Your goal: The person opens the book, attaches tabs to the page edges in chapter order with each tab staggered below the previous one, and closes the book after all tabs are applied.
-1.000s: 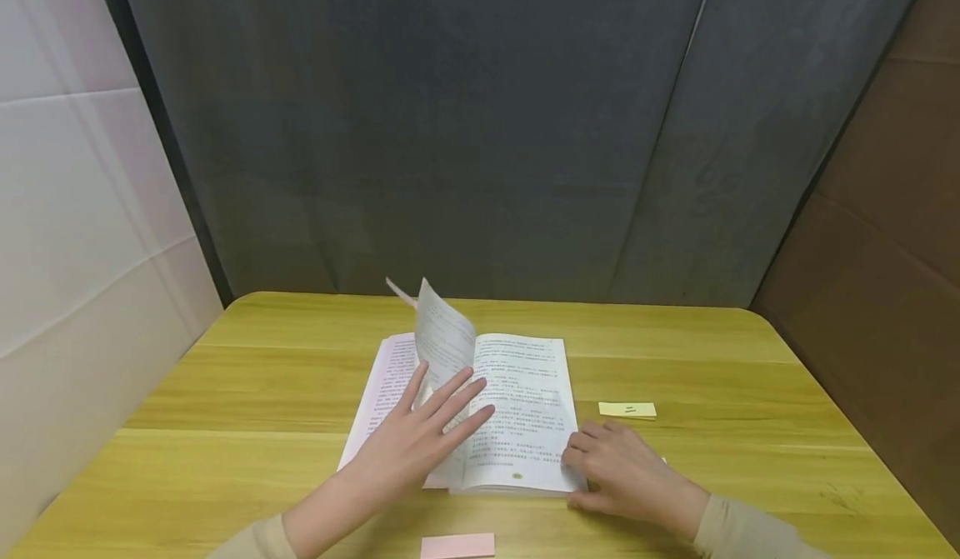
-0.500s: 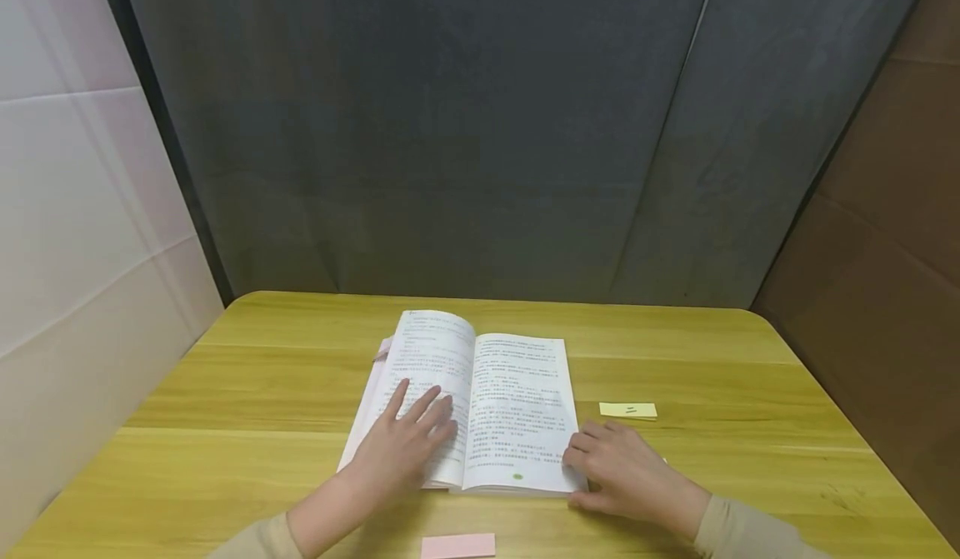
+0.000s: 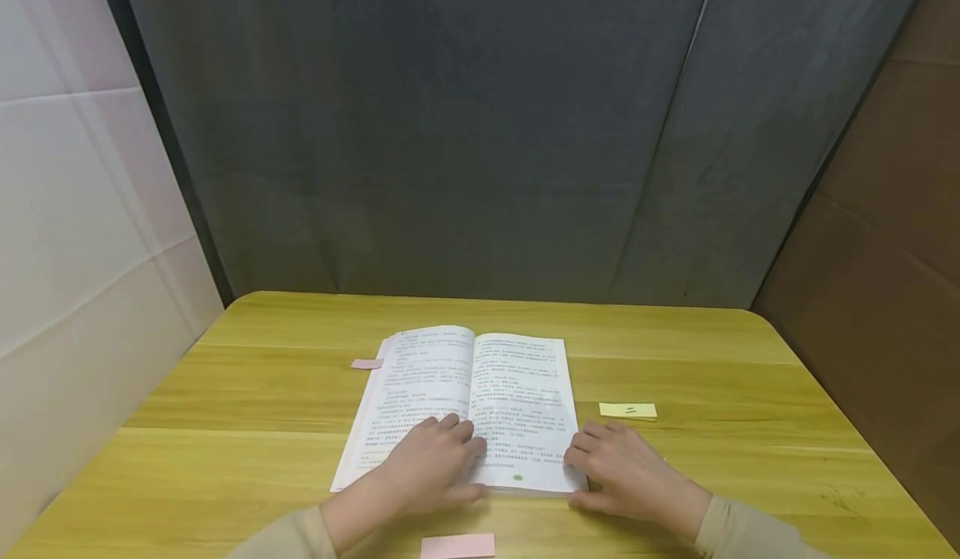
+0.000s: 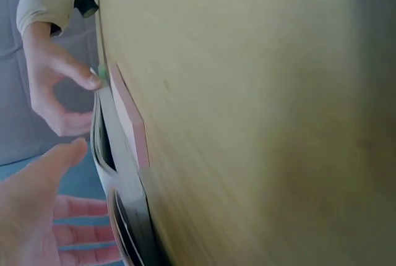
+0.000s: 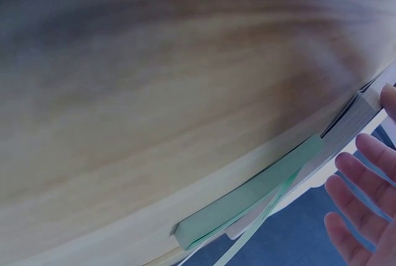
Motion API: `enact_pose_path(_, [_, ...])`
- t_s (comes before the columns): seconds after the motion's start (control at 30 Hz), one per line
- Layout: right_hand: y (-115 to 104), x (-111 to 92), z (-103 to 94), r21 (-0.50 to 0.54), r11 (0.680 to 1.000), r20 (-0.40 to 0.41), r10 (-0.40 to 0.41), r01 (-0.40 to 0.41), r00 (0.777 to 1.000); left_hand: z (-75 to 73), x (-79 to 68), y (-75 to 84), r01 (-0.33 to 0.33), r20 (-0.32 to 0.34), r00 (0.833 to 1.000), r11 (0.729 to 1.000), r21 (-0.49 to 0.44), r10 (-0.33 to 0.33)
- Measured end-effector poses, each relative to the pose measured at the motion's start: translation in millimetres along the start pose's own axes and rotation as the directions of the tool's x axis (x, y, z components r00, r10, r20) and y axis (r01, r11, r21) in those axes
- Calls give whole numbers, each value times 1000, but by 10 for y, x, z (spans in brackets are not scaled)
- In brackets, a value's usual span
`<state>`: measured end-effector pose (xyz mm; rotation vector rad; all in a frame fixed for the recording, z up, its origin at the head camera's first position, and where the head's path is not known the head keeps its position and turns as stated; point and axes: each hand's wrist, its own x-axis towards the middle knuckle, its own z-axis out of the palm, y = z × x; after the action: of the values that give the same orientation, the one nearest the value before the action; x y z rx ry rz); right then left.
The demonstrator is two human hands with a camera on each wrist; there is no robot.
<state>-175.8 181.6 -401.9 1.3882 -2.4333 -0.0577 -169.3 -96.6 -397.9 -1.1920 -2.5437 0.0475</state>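
An open book [image 3: 517,401] with printed text lies flat on the table. My left hand [image 3: 438,463] rests over the lower left page beside the spine. In the left wrist view the thumb of that left hand [image 4: 37,204] is spread from its straight fingers, and nothing is gripped between them. At the book's lower right corner, my right hand [image 3: 626,471] lays its fingertips on the page, with the thumb at the bottom edge. The right wrist view shows the right hand's fingers [image 5: 359,179] loosely spread. A pink tab [image 3: 367,364] sticks out from the left page edge.
A pink sticky-note pad [image 3: 457,546] lies in front of the book. To the right is a yellow sticky note [image 3: 628,410] with short dark strokes. In the right wrist view, a pale green pad [image 5: 247,198] lies beside the book. Dark panels [image 3: 450,126] stand behind the table.
The raised pages have come down onto the left side, leaving the pink tab sticking out. My left hand has drawn down toward the book's bottom edge near the spine. The right hand stays put.
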Motion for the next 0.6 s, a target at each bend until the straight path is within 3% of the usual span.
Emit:
enact_pose_path(0.27, [3, -7, 4, 7, 1000, -3, -1, 1, 1000, 14, 83, 43, 36, 22, 999, 999, 3, -36])
enact_pose_path(0.6, [0, -12, -17, 14, 1000, 3, -3, 3, 1000, -14, 86, -15, 102, 67, 993, 987, -125, -94])
